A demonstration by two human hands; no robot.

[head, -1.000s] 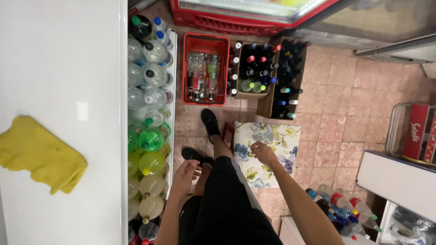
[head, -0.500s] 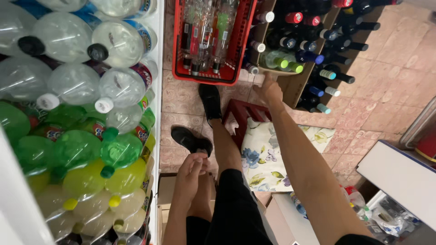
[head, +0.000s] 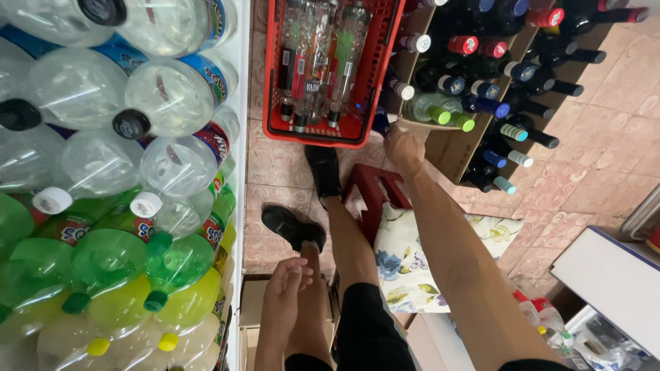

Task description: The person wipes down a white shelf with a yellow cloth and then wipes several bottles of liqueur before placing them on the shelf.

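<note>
My right hand (head: 404, 144) reaches down to the near edge of a cardboard box (head: 448, 150) full of dark bottles with coloured caps. It rests against the box rim beside two pale green bottles (head: 440, 111); its fingers are hidden. My left hand (head: 285, 292) lies loosely on my left knee and holds nothing. A red basket (head: 316, 141) with several clear bottles lying in it stands on the tiled floor just left of the right hand.
Stacked clear, green and yellow plastic bottles (head: 137, 172) fill a white shelf on the left. A red stool (head: 371, 187) with a floral cushion (head: 412, 264) stands under my right arm. My black shoes (head: 294, 227) are on the floor. A white counter (head: 612, 282) is at right.
The view has moved closer to the floor. My right hand has gone forward from the cushion to the cardboard box's edge. The left hand stays at the knee.
</note>
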